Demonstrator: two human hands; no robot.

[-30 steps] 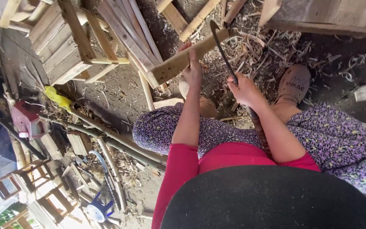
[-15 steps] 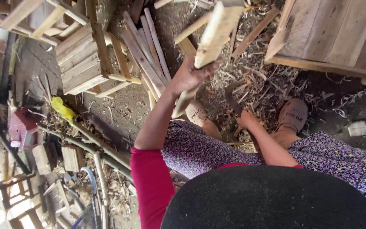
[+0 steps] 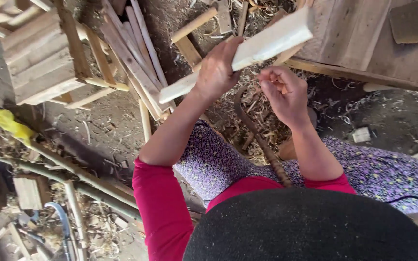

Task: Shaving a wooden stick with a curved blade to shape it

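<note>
Left hand: we see our left hand (image 3: 217,72) closed round a pale wooden stick (image 3: 247,53), fingers wrapped over its upper face, gripping near mid-length.
Stick: long, flat-sided, squared at its far end, smooth and light in colour; it slants from 8 o'clock up to 2 o'clock and is held off the ground above our lap.
Right hand: our right hand (image 3: 282,94) is curled, the fingertips pinched together just under the stick; whether they touch it or hold something small we cannot tell.
Curved tool: a dark, thin, bent rod (image 3: 257,137) with a ribbed lower part lies against our lap, between the forearms, below both hands.
Clothing: red sleeves (image 3: 163,212) and a purple speckled fabric (image 3: 388,169) over the legs.
Ground: bare dirt floor (image 3: 117,121) strewn with curled wood shavings (image 3: 247,104), thickest beneath the hands.
Slats: a bundle of rough grey slats (image 3: 131,58) at 11 o'clock, well apart from the hands.
Crate: a boarded wooden crate (image 3: 39,63) at 10 o'clock.
Planking: broad weathered boards (image 3: 364,38) at 1 o'clock.
Poles: round greenish poles (image 3: 73,174) at 8 o'clock, beside a yellow scrap (image 3: 13,125).
</note>
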